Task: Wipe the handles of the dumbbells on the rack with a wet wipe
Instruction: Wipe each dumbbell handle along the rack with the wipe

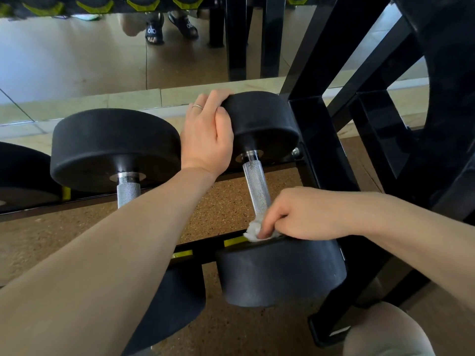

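A black dumbbell lies across the rack rails, with its far head (262, 124), knurled steel handle (257, 186) and near head (280, 273) all in view. My left hand (208, 132) grips the left edge of the far head, fingers curled over its top. My right hand (290, 214) pinches a crumpled white wet wipe (253, 231) around the lower end of the handle, just above the near head. A larger dumbbell (115, 150) lies to the left, its handle partly hidden behind my left forearm.
The black rack frame (321, 155) rises on the right with slanted posts. Rack rails with yellow markings (231, 242) run under the dumbbells. A mirror behind reflects sandalled feet (169, 27). Speckled cork flooring (226, 201) lies below. My knee (385, 332) shows at the bottom right.
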### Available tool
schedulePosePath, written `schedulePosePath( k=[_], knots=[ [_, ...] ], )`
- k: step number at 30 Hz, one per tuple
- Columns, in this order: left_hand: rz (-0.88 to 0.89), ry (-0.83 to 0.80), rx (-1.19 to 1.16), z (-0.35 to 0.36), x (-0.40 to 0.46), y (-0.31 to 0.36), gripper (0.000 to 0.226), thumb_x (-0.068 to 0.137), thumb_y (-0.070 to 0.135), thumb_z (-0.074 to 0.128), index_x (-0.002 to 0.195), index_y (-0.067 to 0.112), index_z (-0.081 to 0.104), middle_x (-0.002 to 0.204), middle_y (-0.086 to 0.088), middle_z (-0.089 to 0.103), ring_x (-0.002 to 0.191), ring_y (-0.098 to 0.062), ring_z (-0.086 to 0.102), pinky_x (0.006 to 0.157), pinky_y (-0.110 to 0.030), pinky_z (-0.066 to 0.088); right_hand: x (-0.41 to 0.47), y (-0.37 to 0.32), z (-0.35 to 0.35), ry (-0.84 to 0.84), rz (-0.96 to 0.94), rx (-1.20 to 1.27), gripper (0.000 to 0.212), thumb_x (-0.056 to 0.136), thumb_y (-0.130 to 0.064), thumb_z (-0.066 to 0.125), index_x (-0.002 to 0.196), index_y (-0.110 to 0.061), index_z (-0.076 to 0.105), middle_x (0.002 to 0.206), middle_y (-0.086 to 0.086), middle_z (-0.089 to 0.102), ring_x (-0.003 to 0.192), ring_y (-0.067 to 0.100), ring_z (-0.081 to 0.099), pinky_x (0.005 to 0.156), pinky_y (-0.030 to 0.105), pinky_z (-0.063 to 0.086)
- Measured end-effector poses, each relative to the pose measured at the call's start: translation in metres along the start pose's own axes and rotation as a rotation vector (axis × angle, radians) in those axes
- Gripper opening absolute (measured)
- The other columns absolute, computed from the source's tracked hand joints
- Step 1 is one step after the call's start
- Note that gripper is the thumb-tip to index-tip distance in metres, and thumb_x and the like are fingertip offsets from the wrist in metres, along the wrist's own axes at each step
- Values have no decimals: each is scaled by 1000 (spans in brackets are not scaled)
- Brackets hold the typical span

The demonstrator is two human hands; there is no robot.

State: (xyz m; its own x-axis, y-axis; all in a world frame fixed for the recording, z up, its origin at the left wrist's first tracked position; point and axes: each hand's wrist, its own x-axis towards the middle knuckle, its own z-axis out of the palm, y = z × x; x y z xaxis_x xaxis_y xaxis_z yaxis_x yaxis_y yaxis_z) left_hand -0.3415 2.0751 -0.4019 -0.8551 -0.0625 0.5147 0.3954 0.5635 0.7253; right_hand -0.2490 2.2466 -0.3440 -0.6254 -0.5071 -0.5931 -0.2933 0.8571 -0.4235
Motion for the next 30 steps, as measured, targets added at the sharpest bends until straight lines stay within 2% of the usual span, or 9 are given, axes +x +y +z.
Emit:
schedulePosePath(
  k=[4,6,9,15,18,21,24,27,30],
  knots=[
    [-3,1,-2,0,1,0,40,100,24,27,124,18,59,106,-1,57,99,-19,51,78,-40,48,-16,14,-2,122,122,58,27,96,-22,53,96,-29,79,76,-29,62,74,-12,56,75,7,39],
    [-8,6,0,1,0,1,42,100,26,26,125,17,59,108,-1,57,102,-18,51,80,-38,48,-11,20,2,91,182,82,29,95,-26,53,85,-18,79,79,-16,64,78,0,60,78,21,48],
    [-4,4,-6,1,0,1,43,100,27,26,126,17,59,110,-1,58,104,-19,52,81,-38,48,5,22,9,-46,266,115,33,94,-25,50,69,-8,62,67,6,56,67,22,55,61,31,38],
    [6,2,-5,2,0,1,42,100,26,26,125,17,58,109,-1,57,102,-19,51,78,-39,47,13,31,7,-119,369,628,19,82,-11,51,71,-14,66,70,7,61,60,18,54,57,24,42],
    [1,10,-4,2,0,0,41,100,25,26,124,18,58,107,-1,56,100,-20,51,77,-39,47,7,32,8,-75,315,519,15,76,-19,58,76,-9,68,77,11,64,73,27,59,68,29,46],
    [0,7,4,1,0,1,42,99,26,26,124,18,58,109,-1,57,101,-19,51,78,-39,47,-15,28,-6,-33,196,474,22,84,-25,64,95,-11,77,107,5,72,105,22,64,98,36,45],
    [-15,-1,14,1,0,2,43,99,26,26,126,18,58,112,-1,57,103,-19,51,81,-40,48,-15,13,-20,217,0,463,28,89,-14,63,110,-30,75,125,-10,62,113,8,56,99,27,43],
    [-14,5,21,1,1,1,41,99,25,26,125,18,58,112,-2,57,101,-20,51,82,-45,48,19,6,-16,614,-108,125,41,93,-4,53,127,-24,65,132,-7,57,118,10,53,101,21,42],
    [-6,5,12,1,0,0,41,100,24,27,125,18,58,111,-2,58,102,-20,51,83,-44,48,44,10,0,502,-133,-204,43,91,0,48,125,-19,66,137,-3,55,118,21,51,105,34,41]
  ],
)
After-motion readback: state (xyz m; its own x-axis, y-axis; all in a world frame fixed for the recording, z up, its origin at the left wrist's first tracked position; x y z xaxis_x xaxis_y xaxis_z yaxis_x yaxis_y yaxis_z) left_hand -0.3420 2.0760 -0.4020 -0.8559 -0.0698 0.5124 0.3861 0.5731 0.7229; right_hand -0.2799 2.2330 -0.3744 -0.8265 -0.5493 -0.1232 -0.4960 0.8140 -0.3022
